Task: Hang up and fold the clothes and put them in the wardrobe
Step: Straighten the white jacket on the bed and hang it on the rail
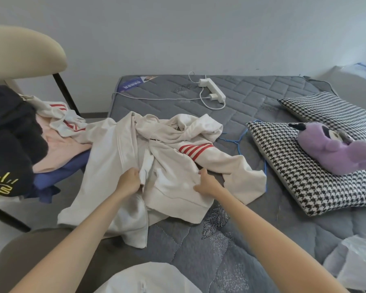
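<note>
Closest to the lens, a fold of white cloth (144,278) sits at the bottom edge, and both bare forearms reach forward over it.

They meet on the cream hooded jacket (173,157), which lies rumpled and front-up on the near-left part of the grey quilted mattress (262,96). One side hangs off the mattress edge, and the red-striped sleeve (195,150) is thrown across towards the right. The left hand (129,180) has its fingers curled and pinches the jacket's centre front edge. The right hand (207,183) is bunched into the other front panel, gripping the cloth there.

This looks like the straightening step, with the two front halves being brought together before the jacket is hung or folded. Next, the fronts need lining up and the sleeves and hood pulling flat. A blue wire hanger (239,142) lies just right of the jacket, partly tucked under it, and would need freeing first.

Further out, a chair (25,51) on the left holds more clothes, among them a black printed garment (9,134) and a pink one (57,151). On the right are houndstooth pillows (287,166) with a purple plush toy (336,153) on them. A white power strip (215,90) lies at the far end of the mattress. No wardrobe is in view.
</note>
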A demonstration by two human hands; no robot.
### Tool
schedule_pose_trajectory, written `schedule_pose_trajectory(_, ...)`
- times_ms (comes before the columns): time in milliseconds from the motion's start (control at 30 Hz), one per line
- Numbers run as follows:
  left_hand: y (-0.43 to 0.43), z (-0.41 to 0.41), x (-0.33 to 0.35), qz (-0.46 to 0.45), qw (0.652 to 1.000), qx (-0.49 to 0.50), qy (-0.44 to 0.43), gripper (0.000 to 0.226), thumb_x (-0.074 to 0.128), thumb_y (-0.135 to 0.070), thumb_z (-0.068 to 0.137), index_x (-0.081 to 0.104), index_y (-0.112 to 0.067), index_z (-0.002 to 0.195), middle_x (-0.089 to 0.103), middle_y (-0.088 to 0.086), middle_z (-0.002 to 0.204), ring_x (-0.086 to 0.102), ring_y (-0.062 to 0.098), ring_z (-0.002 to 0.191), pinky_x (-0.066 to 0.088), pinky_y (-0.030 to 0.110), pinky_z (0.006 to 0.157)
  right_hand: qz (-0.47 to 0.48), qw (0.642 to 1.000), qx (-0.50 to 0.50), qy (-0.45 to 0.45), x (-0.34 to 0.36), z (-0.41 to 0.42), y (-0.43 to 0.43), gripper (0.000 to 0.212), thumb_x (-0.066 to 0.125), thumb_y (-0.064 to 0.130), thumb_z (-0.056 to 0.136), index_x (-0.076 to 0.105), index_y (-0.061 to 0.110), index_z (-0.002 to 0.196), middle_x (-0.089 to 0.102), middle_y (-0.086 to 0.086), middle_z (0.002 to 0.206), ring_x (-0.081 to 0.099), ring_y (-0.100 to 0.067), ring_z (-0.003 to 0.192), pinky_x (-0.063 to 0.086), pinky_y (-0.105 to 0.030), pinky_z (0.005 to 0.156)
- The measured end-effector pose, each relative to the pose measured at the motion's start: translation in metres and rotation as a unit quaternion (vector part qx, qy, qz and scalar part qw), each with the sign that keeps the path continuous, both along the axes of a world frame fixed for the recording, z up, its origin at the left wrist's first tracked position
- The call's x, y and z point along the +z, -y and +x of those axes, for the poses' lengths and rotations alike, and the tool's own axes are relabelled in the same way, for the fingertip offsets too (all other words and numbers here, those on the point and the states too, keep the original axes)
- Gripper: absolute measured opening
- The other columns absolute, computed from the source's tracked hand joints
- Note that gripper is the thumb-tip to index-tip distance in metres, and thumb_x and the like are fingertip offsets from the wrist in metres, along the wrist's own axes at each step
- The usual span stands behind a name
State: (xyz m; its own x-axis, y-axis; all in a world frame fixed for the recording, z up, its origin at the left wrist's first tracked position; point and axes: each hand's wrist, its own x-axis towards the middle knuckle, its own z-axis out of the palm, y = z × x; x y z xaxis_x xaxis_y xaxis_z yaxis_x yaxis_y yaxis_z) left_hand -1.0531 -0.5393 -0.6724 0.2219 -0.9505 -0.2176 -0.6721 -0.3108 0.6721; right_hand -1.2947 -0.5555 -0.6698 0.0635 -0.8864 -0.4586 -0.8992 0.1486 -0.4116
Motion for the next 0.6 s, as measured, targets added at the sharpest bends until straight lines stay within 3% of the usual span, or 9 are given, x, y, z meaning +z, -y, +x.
schedule_pose_trajectory(100,-0.003,0.004,0.010,-0.021,0.995,0.049,-0.082,0.035,0.026,-0.018,0.103,0.046,-0.008,0.077,0.050,0.012,0.084,0.048,0.024,0.086,0.039,0.038,0.077,-0.070,0.997,0.005,-0.013,0.017,-0.004,0.003,0.051,0.056,0.024,0.093,0.038,0.008,0.138,0.056,-0.016,0.127,0.056,-0.033,0.112,0.045,-0.034,0.083)
schedule_pose_trajectory(167,-0.004,0.002,0.020,-0.017,0.969,0.112,-0.218,0.044,0.026,-0.035,0.105,0.055,-0.007,0.085,0.059,0.013,0.088,0.058,0.027,0.087,0.049,0.038,0.083,-0.110,0.993,0.017,-0.039,0.033,-0.008,0.006,0.045,0.057,0.025,0.091,0.048,0.013,0.132,0.060,-0.012,0.122,0.057,-0.030,0.108,0.047,-0.035,0.082)
schedule_pose_trajectory(233,-0.007,0.001,0.032,0.010,0.934,0.137,-0.329,0.047,0.038,-0.045,0.100,0.060,-0.006,0.087,0.066,0.011,0.084,0.066,0.028,0.079,0.059,0.039,0.073,-0.147,0.986,0.021,-0.071,0.049,-0.013,0.007,0.040,0.061,0.024,0.089,0.056,0.016,0.127,0.062,-0.009,0.119,0.058,-0.026,0.107,0.042,-0.030,0.073)
schedule_pose_trajectory(300,-0.012,0.005,0.039,0.040,0.918,0.114,-0.377,0.035,0.055,-0.036,0.096,0.064,-0.002,0.093,0.069,0.010,0.081,0.069,0.022,0.070,0.059,0.032,0.055,-0.158,0.979,0.033,-0.127,0.061,-0.017,0.007,0.039,0.064,0.026,0.088,0.059,0.017,0.126,0.061,-0.007,0.121,0.058,-0.025,0.110,0.039,-0.029,0.073)
schedule_pose_trajectory(433,-0.026,0.027,0.038,0.151,0.918,0.064,-0.360,0.019,0.063,-0.007,0.089,0.061,-0.001,0.106,0.070,0.012,0.083,0.071,0.018,0.065,0.056,0.025,0.048,-0.093,0.952,0.082,-0.278,0.072,-0.022,0.001,0.035,0.059,0.032,0.092,0.059,0.017,0.123,0.060,-0.002,0.123,0.055,-0.023,0.115,0.041,-0.034,0.087)
schedule_pose_trajectory(600,-0.051,0.039,0.025,0.335,0.909,-0.053,-0.243,0.026,0.062,-0.012,0.090,0.057,-0.006,0.115,0.075,0.010,0.093,0.073,0.017,0.073,0.057,0.024,0.052,-0.047,0.929,0.079,-0.358,0.033,-0.025,-0.019,0.030,0.047,0.019,0.098,0.053,0.015,0.127,0.055,-0.006,0.130,0.052,-0.026,0.120,0.041,-0.033,0.082)
